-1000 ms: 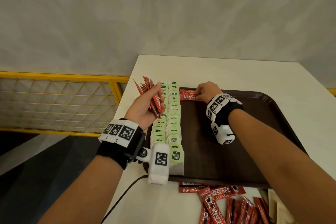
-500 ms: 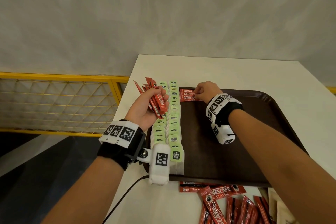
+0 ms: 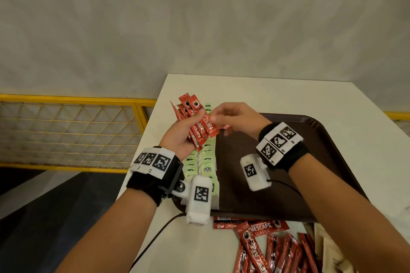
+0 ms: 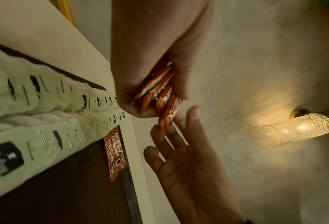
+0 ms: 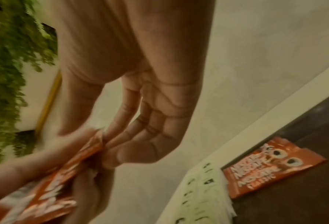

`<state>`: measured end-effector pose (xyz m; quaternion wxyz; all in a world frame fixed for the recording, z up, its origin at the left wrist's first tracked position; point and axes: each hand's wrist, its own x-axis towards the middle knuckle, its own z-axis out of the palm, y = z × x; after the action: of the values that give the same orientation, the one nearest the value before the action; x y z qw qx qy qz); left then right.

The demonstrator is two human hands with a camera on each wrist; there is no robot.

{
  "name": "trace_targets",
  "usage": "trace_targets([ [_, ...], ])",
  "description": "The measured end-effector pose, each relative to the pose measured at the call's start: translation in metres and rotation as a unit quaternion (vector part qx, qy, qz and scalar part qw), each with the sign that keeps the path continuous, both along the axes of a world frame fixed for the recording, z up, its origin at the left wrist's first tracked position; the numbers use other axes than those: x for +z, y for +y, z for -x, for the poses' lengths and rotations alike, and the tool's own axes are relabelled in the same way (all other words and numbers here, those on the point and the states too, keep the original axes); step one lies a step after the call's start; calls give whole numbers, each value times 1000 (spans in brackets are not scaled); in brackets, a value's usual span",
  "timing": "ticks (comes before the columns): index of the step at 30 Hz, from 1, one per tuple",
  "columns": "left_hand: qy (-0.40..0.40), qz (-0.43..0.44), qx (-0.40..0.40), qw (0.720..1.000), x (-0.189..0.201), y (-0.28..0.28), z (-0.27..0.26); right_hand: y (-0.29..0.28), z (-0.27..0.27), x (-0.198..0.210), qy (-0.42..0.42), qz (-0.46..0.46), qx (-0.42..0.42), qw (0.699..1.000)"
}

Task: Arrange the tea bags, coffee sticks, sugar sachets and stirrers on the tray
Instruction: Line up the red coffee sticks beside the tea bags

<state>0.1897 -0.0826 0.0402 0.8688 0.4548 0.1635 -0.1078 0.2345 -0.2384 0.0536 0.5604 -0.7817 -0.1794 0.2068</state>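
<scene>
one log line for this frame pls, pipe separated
phase: coffee stick handoff | left hand: grips coffee stick bundle | right hand: pinching one stick from bundle | tray: tea bag rows, placed coffee sticks

Bare forearms, no sleeves. Black fabric band round each wrist, topped by a white strip of three black-and-white square markers. White boxy camera housing on left wrist (image 3: 198,198) — one square marker on its face, black bracket with a metal screw, thin black cable trailing off. Matching white housing on right wrist (image 3: 255,172) — one marker, black cable.
</scene>
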Motion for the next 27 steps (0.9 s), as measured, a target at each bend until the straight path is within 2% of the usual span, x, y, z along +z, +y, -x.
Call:
trace_targets([
  [2,-5,4,-8,1000,2,-2,3,3,9,5,14,-15,22,1000],
  [7,-25,-3,-13,1000,4,-4,12,-2,22,7,60,-31,-3,998],
  [10,-28,-61,-37,997,5,-4,16,-3,32,6,68,-22,21,997],
  [14,-24,-160,-123,979,16,1,23,-7,33,11,73,-87,-58,992],
  [17,-14,-210,-152,966,20,2,27,-7,35,14,75,-115,-64,988],
  [23,-46,-208,-125,969,18,9,34,-11,37,13,111,-246,-147,952],
  [27,-72,-246,-61,965,16,17,35,-23,39,6,134,-241,-122,954],
])
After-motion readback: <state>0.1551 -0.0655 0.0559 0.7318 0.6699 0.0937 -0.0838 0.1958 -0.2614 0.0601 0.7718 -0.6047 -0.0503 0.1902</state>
